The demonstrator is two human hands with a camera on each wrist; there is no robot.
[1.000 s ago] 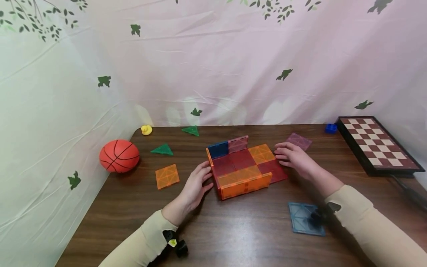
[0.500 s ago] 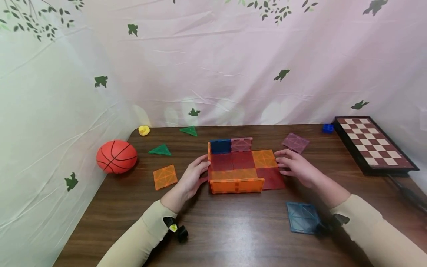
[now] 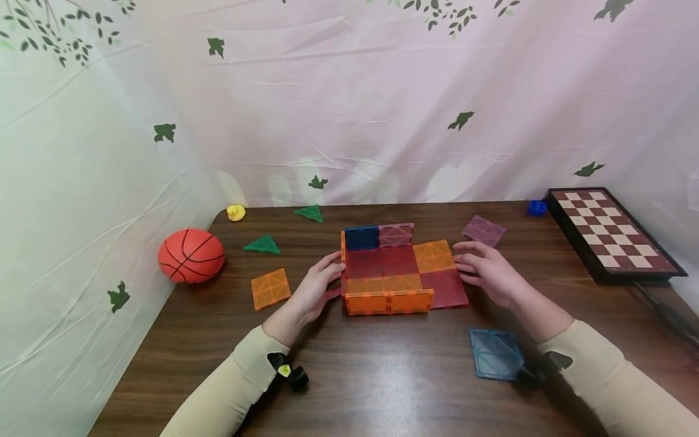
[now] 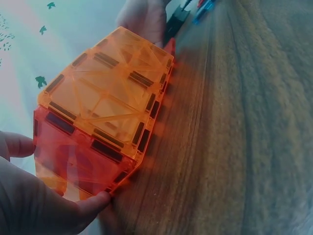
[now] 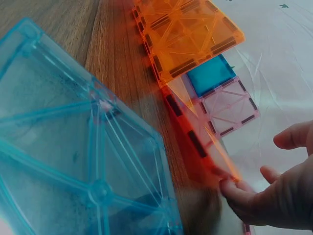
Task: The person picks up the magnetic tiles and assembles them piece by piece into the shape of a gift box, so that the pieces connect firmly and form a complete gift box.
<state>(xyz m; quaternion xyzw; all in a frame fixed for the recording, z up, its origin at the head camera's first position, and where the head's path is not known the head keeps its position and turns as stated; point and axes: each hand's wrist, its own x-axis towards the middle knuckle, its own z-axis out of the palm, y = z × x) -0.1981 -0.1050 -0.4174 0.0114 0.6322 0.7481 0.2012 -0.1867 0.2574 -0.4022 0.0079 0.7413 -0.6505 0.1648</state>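
A structure of translucent magnetic tiles stands mid-table. Its floor is red tiles (image 3: 398, 261) and an orange tile (image 3: 434, 256). Upright orange tiles (image 3: 389, 303) form the front wall; a blue tile (image 3: 362, 239) and a pink tile (image 3: 396, 235) stand at the back. My left hand (image 3: 315, 288) rests against the left side, thumb and fingers spread around an upright red tile (image 4: 80, 156) in the left wrist view. On the opposite side my right hand (image 3: 488, 270) has relaxed fingers along the floor's right edge, thumb tip (image 5: 231, 190) right at the red edge.
Loose tiles lie around: an orange square (image 3: 270, 289), green triangles (image 3: 263, 244), a purple square (image 3: 483, 230) and a light blue square (image 3: 496, 354). A ball (image 3: 191, 255) and rubber duck (image 3: 236, 212) are left; a blue block (image 3: 537, 208) and checkered board (image 3: 614, 230) are right.
The tile structure has turned from slanted to nearly square with the table's front, its left hand side staying by my left hand. Lately the floor's right-hand tiles have tilted slightly out of line.
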